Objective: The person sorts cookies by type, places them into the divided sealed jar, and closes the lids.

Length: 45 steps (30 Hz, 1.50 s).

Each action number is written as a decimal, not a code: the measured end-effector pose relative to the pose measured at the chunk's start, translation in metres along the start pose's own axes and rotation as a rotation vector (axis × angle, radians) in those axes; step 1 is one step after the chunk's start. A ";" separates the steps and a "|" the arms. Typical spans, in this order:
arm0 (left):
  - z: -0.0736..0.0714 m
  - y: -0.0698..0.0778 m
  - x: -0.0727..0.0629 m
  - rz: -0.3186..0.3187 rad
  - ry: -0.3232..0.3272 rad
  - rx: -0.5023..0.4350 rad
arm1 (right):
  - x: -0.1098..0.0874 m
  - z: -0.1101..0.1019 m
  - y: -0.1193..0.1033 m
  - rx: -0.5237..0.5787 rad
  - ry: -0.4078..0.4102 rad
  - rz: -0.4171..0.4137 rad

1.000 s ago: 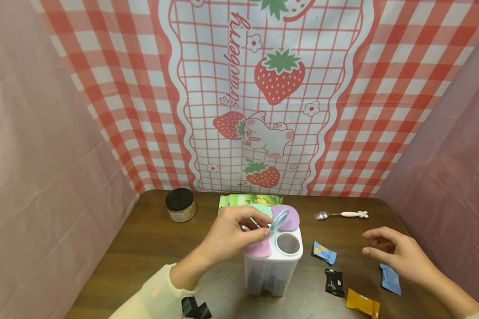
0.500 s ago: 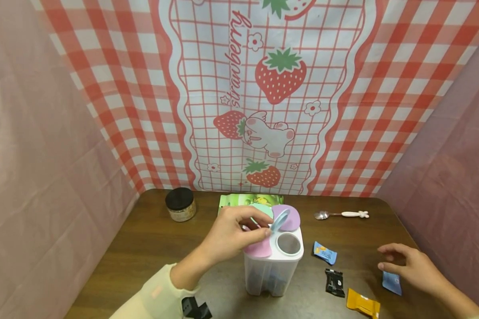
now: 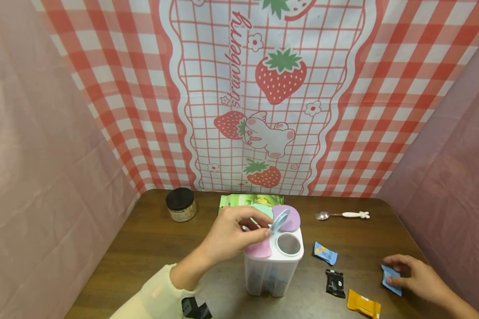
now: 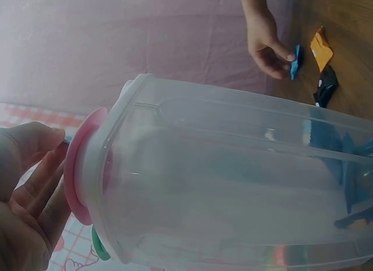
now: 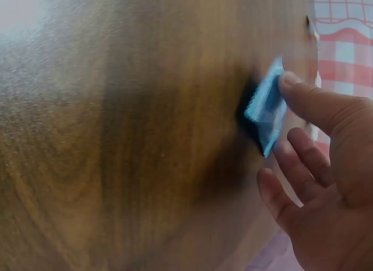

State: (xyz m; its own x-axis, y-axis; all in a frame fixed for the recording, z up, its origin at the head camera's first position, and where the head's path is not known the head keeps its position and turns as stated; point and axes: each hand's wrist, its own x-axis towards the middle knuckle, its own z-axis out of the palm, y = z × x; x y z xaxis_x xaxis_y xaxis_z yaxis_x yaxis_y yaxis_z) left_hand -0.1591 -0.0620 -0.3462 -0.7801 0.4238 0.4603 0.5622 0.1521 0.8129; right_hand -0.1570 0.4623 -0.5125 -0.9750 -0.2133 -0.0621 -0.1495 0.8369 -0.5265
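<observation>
My left hand (image 3: 233,230) pinches the raised light-blue flap lid (image 3: 280,220) between thumb and fingers. That lid belongs to a clear storage container (image 3: 269,274) with a white top, and a round hole stands uncovered beside it. Pink (image 3: 259,249), green and purple lids cover the other openings. Blue wrapped pieces (image 4: 332,143) lie at the bottom inside. Over to the right, my right hand (image 3: 419,277) grips a small blue snack packet (image 3: 392,281) by its edges. In the right wrist view the thumb presses one end of this packet (image 5: 268,108), which looks tilted.
Another blue packet (image 3: 325,253), a black packet (image 3: 335,283) and an orange packet (image 3: 363,304) lie right of the container. A spoon (image 3: 342,215) lies farther back. A black-lidded jar (image 3: 181,204) and a green bag (image 3: 251,200) stand toward the back edge.
My right hand has moved right and toward me, down onto the blue packet, and its fingers have closed about it. The left hand and the raised lid have stayed in place.
</observation>
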 end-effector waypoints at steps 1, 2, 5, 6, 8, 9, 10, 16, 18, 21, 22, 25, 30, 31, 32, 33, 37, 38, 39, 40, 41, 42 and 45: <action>0.000 0.000 0.000 0.000 0.001 0.000 | 0.000 0.001 0.001 -0.003 0.005 0.006; 0.000 0.001 0.000 0.000 0.002 0.000 | -0.001 0.002 0.001 -0.010 0.011 0.010; 0.000 0.001 -0.001 -0.002 0.003 -0.001 | -0.001 0.004 0.002 -0.026 0.026 0.034; 0.000 0.002 -0.001 -0.002 0.003 -0.002 | -0.001 0.004 0.003 -0.032 0.028 0.034; 0.000 0.002 -0.001 -0.002 0.003 0.000 | -0.001 0.005 0.003 -0.047 0.031 0.041; 0.000 0.002 -0.001 -0.002 0.003 0.001 | -0.002 0.006 0.004 -0.052 0.032 0.047; -0.001 0.002 -0.001 -0.001 0.003 0.002 | -0.002 0.006 0.004 -0.058 0.031 0.050; -0.001 0.003 0.000 -0.001 0.001 0.002 | -0.003 0.005 0.004 -0.086 0.023 0.049; -0.001 0.003 0.001 -0.004 -0.002 0.001 | -0.003 0.004 0.002 -0.089 0.020 0.059; -0.001 0.003 0.001 -0.010 -0.008 0.001 | -0.002 0.004 0.000 -0.086 0.019 0.071; -0.001 0.002 0.001 -0.012 -0.010 0.001 | -0.002 0.005 0.000 -0.087 0.025 0.073; 0.000 0.002 0.001 -0.017 -0.015 -0.002 | -0.002 0.006 -0.001 -0.081 0.033 0.081; 0.000 0.003 0.000 -0.027 -0.015 -0.006 | -0.002 0.006 -0.001 -0.075 0.065 0.087; 0.000 0.003 0.000 -0.028 -0.015 -0.007 | -0.002 0.004 -0.001 -0.070 0.070 0.091; 0.000 0.003 0.000 -0.028 -0.015 -0.006 | -0.002 0.003 -0.001 -0.061 0.074 0.097; 0.000 0.002 0.000 -0.027 -0.014 -0.006 | -0.002 0.002 -0.001 -0.044 0.075 0.102; 0.000 0.002 0.000 -0.022 -0.012 -0.001 | 0.000 -0.003 -0.003 0.009 0.091 0.114; 0.000 0.002 0.000 -0.021 -0.012 0.001 | 0.000 -0.003 -0.003 0.016 0.099 0.107; 0.000 0.002 0.000 -0.019 -0.012 0.002 | 0.001 -0.003 -0.004 0.020 0.109 0.098; 0.000 0.002 0.000 -0.019 -0.013 0.003 | 0.001 -0.004 -0.006 0.019 0.119 0.091; 0.000 0.002 0.000 -0.017 -0.013 0.004 | 0.002 -0.004 -0.008 0.020 0.128 0.081; 0.000 0.002 0.000 -0.016 -0.013 0.005 | 0.003 -0.005 -0.011 0.021 0.137 0.076; -0.001 0.002 0.001 -0.014 -0.012 0.009 | 0.005 -0.009 -0.024 0.030 0.158 0.040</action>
State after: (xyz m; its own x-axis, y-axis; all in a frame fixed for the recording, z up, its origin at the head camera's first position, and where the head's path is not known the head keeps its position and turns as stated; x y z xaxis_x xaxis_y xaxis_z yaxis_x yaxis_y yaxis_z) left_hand -0.1584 -0.0619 -0.3437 -0.7847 0.4325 0.4442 0.5534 0.1658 0.8162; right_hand -0.1601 0.4455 -0.4930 -0.9942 -0.0957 0.0495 -0.1072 0.8275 -0.5511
